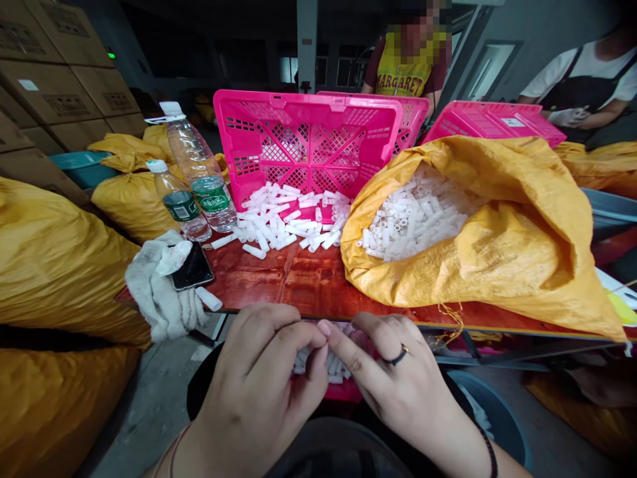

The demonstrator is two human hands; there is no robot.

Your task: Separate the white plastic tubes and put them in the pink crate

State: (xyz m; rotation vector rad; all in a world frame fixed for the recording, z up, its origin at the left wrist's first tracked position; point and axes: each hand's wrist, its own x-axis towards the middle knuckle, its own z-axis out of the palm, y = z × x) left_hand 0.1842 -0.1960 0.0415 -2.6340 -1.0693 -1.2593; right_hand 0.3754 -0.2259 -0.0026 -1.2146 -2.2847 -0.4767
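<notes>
My left hand [271, 372] and my right hand [395, 368] meet fingertip to fingertip just in front of the table edge. On the left, thumb and forefinger are curled into a pinch. The right forefinger reaches across and touches the left fingertips, while its other fingers bend inward. Whatever lies between the fingers is hidden or too small to make out. Below them, partly covered by the hands, are white plastic tubes [336, 368] in a pink container. More short white tubes [271, 222] spill from a tipped pink basket [239, 146] onto the red table [279, 282].
A yellow woven sack [527, 245] full of white tubes lies open at right. Two water bottles [212, 192], a phone [194, 269] and a white cloth [154, 285] are at left. Yellow sacks [54, 252] flank the table; a blue tub [497, 411] stands below. Two people are opposite.
</notes>
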